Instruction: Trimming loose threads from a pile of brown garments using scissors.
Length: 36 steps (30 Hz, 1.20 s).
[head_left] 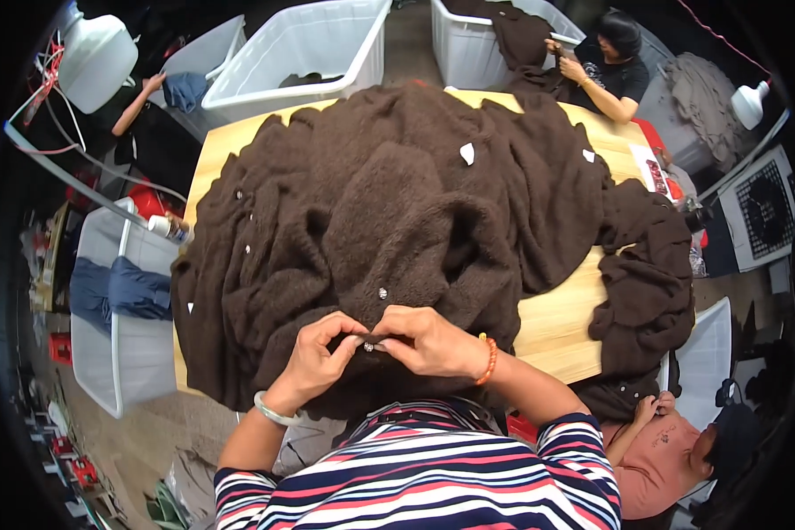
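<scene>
A large heap of dark brown knitted garments (389,212) covers most of the wooden table (556,331). At the heap's near edge, my left hand (320,352) and my right hand (430,343) meet, thumbs and forefingers pinching a fold of the brown fabric. A small shiny button (368,348) sits between the thumb tips, on that pinched edge. Another shiny button (382,292) shows on the fabric just beyond my fingers. Several more small buttons dot the garment's left side. White tags (467,154) lie on the brown fabric farther back.
White bins stand beyond the table (296,53) and at its left (124,353), the latter with blue cloth (119,290) over its rim. Co-workers handle brown cloth at the far right (605,71) and near right (667,450). A bottle (168,228) is at the left edge.
</scene>
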Each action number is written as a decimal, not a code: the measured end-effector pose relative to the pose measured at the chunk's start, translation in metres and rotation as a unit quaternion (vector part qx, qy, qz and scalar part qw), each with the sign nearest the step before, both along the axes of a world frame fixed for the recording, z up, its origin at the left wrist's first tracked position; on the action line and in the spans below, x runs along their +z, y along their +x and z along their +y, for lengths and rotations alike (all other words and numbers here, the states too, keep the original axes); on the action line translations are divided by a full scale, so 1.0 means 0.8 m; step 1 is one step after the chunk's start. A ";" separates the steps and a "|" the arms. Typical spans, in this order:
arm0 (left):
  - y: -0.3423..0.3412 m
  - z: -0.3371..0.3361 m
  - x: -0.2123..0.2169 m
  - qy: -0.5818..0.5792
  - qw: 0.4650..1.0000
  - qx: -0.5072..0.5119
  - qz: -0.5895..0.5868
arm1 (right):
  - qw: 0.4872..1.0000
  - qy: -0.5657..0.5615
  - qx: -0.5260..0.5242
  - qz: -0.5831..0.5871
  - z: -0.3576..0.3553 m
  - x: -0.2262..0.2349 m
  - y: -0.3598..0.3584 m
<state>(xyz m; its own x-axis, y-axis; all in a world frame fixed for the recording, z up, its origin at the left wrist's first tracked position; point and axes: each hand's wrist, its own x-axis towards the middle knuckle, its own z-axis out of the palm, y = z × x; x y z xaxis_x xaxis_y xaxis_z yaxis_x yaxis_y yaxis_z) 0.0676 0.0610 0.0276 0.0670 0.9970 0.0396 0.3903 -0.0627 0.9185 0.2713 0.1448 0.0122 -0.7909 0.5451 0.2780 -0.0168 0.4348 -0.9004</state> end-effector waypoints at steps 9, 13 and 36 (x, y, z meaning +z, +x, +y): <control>-0.017 -0.007 0.005 -0.108 0.992 -0.011 -0.066 | 0.957 -0.266 0.093 -0.060 0.011 -0.007 0.002; -0.018 -0.006 -0.004 -0.127 0.986 -0.026 -0.108 | 0.953 -0.278 0.092 -0.076 0.013 -0.002 0.002; -0.017 -0.008 0.001 -0.210 0.947 -0.040 -0.241 | 0.876 -0.472 0.101 0.004 0.004 -0.023 -0.010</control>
